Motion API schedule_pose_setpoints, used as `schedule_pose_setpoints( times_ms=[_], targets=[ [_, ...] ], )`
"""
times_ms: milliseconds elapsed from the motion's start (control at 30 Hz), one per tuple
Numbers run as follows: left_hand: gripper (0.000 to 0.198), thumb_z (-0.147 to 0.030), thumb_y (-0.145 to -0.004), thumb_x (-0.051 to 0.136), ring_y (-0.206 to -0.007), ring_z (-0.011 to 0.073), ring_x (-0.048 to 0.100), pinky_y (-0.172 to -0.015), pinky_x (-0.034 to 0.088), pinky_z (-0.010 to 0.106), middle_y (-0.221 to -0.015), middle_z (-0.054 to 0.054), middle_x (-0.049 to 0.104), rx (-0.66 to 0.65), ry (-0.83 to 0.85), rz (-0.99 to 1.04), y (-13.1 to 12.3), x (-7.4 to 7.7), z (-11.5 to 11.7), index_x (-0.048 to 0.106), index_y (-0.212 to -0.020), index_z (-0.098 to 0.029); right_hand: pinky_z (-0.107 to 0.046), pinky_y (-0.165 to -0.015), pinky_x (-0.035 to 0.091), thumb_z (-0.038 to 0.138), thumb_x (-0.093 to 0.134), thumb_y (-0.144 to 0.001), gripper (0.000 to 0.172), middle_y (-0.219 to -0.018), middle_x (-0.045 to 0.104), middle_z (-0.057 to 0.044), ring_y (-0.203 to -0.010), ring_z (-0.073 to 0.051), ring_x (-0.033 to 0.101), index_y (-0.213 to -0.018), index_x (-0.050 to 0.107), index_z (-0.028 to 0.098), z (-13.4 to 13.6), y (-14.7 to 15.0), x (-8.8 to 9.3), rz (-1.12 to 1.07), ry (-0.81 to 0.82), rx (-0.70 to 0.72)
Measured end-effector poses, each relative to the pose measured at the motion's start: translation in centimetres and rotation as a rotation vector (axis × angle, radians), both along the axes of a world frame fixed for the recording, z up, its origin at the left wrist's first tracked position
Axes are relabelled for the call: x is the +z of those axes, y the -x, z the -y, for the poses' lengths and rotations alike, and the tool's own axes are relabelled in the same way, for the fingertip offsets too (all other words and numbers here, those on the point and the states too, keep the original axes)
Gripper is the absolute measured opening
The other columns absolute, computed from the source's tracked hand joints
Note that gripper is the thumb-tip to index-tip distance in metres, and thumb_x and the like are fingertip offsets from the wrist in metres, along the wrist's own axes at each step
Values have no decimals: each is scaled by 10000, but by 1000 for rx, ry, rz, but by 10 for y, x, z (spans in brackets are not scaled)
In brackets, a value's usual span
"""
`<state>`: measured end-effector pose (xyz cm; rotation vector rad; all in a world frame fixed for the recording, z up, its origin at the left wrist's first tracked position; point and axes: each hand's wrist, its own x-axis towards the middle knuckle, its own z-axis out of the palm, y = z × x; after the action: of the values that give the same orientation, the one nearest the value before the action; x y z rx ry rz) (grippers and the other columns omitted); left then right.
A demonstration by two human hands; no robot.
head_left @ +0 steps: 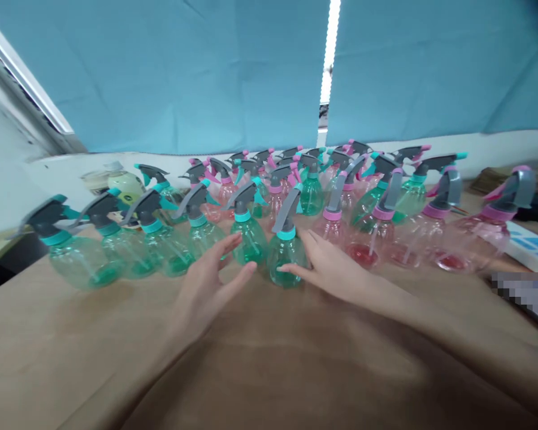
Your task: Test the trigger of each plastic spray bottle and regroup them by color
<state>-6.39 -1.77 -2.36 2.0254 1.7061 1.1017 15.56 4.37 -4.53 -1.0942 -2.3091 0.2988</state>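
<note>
My right hand (pixel 323 263) is at the front middle, its thumb across the front of a clear green spray bottle (pixel 286 257) and its fingers along the right side. This bottle stands upright on the table with a turquoise collar and grey trigger head. Left of it, my left hand (pixel 213 272) is held with thumb and fingers apart, holding nothing. Its fingertips are nearest to another green spray bottle (pixel 247 239); whether they touch it I cannot tell. More green bottles (pixel 165 254) line the front row to the left, and pink bottles (pixel 372 239) line it to the right.
Several more green and pink spray bottles (pixel 311 194) crowd behind the front row on the brown tabletop (pixel 269 358). A pale bottle with a green label (pixel 125 185) stands back left. A blue curtain (pixel 183 77) hangs behind. A blue-and-white item (pixel 533 242) lies at the right.
</note>
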Motion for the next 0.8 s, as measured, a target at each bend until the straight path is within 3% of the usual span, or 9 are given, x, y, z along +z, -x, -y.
schedule_pose_setpoints(
  times_ms=[67,200,333,400,533,667,800],
  targets=[
    [534,-439,-796,629,-1225,283,541,-995,472,493,-1338,101,569,-61,10,5,-7,1,6,491,-1266,-226,-496,-831,495,514,551,-855,678,-1245,550,-197,-1126,-363,551,-1386,331,155,15,1,-2,-31,-18,21],
    [633,-432,-749,688,-1209,286,547,-1014,454,501,-1332,92,569,-165,39,7,-23,6,14,445,-1303,-247,-467,-756,514,519,543,-847,623,-1182,565,-156,-983,-316,613,-1338,369,178,48,4,-7,-82,75,112],
    [570,-391,-760,691,-1014,266,654,-842,567,420,-1143,51,673,-236,77,88,-45,15,24,475,-1277,-290,-448,-737,528,539,575,-806,626,-1181,554,-137,-970,-288,615,-1291,405,181,73,8,-15,-142,126,175],
    [484,-377,-777,678,-1017,255,651,-818,577,383,-1150,42,668,-261,88,177,-55,18,28,524,-1226,-287,-451,-757,531,535,572,-802,620,-1182,555,-136,-999,-291,608,-1283,415,178,80,9,-21,-154,123,201],
    [336,-321,-809,640,-975,204,660,-815,575,326,-1185,18,652,-228,68,347,-67,18,30,589,-1137,-275,-495,-764,534,592,536,-801,727,-1244,539,-192,-1073,-347,578,-1339,368,134,83,11,-31,-126,67,190],
    [217,-230,-800,557,-683,174,622,-618,551,313,-802,-4,671,-130,-58,242,-66,11,24,631,-1003,-249,-519,-727,539,670,542,-764,787,-1159,599,-184,-988,-350,610,-1322,420,128,78,12,-36,-100,41,150],
    [363,-162,-774,510,-678,168,591,-683,535,322,-781,-16,630,-186,-47,247,-63,8,12,604,-1112,-257,-520,-813,515,723,519,-757,836,-1142,624,-183,-1021,-341,595,-1322,445,110,68,7,-37,-76,-27,156]
  ],
)
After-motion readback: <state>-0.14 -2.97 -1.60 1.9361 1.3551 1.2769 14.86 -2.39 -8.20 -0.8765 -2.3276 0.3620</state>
